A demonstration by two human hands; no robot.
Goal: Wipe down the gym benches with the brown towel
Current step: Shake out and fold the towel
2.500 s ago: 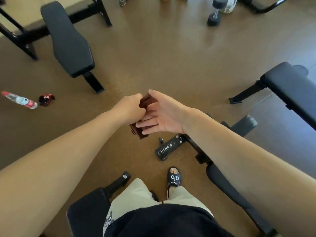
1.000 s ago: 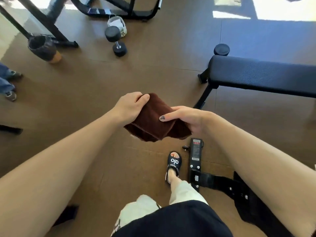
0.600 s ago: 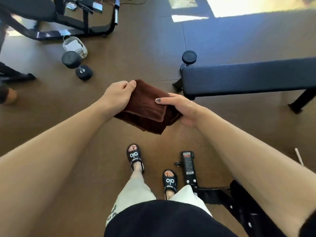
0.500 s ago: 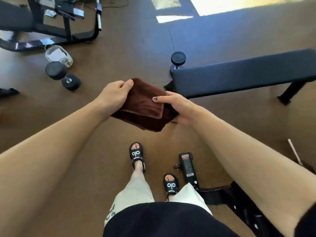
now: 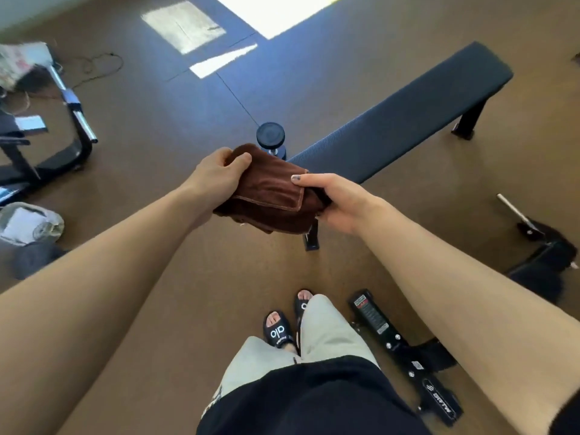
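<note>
Head camera looks down past my two bare forearms to a brown floor [image 5: 194, 296]. Readable writing is sparse: my black sandal [image 5: 278, 331] carries a white "alo" mark, and the black bench base [image 5: 405, 353] by my right foot bears a white logo near its lower end that I cannot make out, plus a label with small print too fine to read.

Both arms reach forward and meet in the middle of the view. My left hand [image 5: 216, 178] is curled over the left end of the brown towel [image 5: 270, 193], thumb on top and fingers wrapped under, closed on the cloth. My right hand [image 5: 337, 199] clamps the right end, its thumb with a dark-painted nail lying flat across the top fold and the fingers tucked beneath. So the folded towel hangs in the air between both hands, above the floor.

Just behind the towel runs a long dark flat bench [image 5: 408, 117], slanting away up and to the right; the towel overlaps its near end in the view, though I cannot tell whether they touch. A black dumbbell [image 5: 271, 139] stands on end just beyond my left hand.

At the left edge lies a clear plastic container [image 5: 29, 222]; its contents are blurred.
</note>
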